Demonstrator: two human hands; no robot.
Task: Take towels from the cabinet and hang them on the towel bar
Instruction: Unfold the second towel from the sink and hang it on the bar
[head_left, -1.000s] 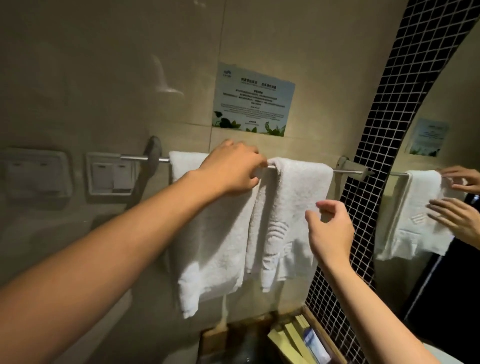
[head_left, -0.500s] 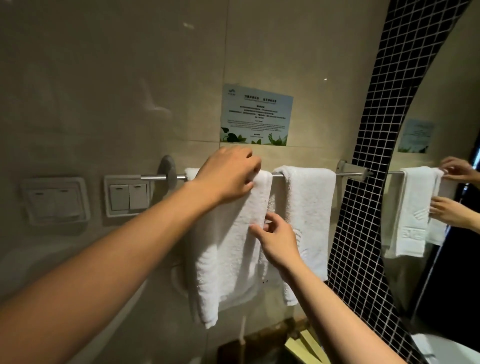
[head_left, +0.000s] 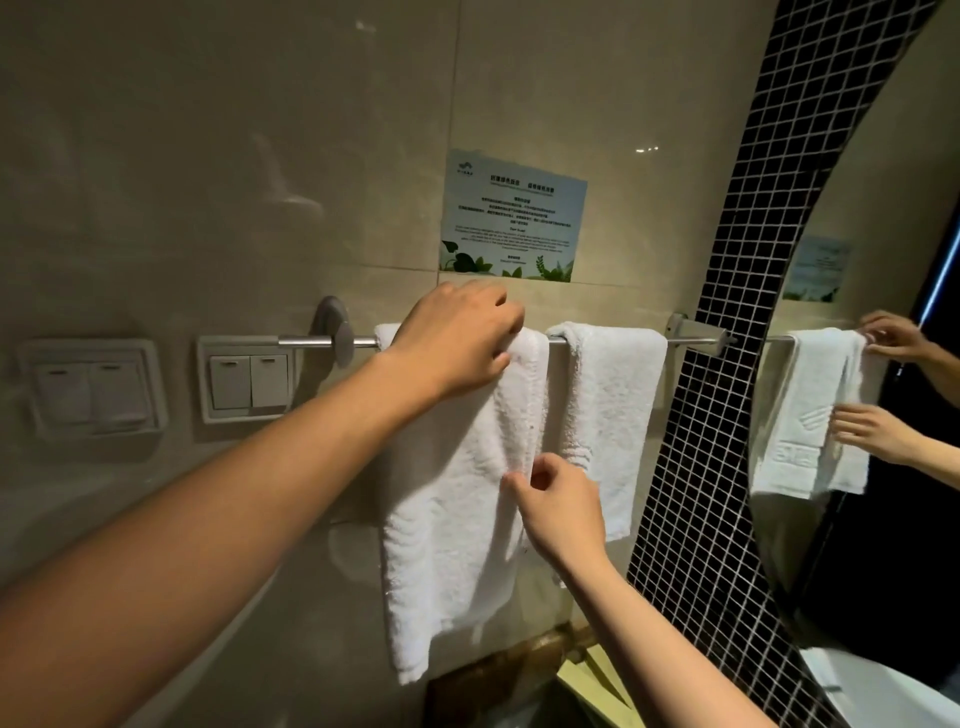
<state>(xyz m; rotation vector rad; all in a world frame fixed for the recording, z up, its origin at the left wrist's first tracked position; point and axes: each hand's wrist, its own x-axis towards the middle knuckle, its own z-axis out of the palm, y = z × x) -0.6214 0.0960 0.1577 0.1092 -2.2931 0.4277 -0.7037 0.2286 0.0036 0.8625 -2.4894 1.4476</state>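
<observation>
A pale blue rectangular paper notice with green leaves along its bottom edge (head_left: 513, 215) is stuck on the beige wall tile — its lines of small print are too blurred to read.

Left hand (head_left: 457, 343) raised, fingers curled downward, right hand (head_left: 558, 506) lower, thumb and forefinger pinching

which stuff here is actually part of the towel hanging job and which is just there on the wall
Part of the job:
- left towel, gripped at the top by the left hand, pinched at its edge by the right hand
- right towel, hanging
- towel bar

Just there:
- two switch plates
- printed notice
- mirror
- black mosaic tile strip
</observation>
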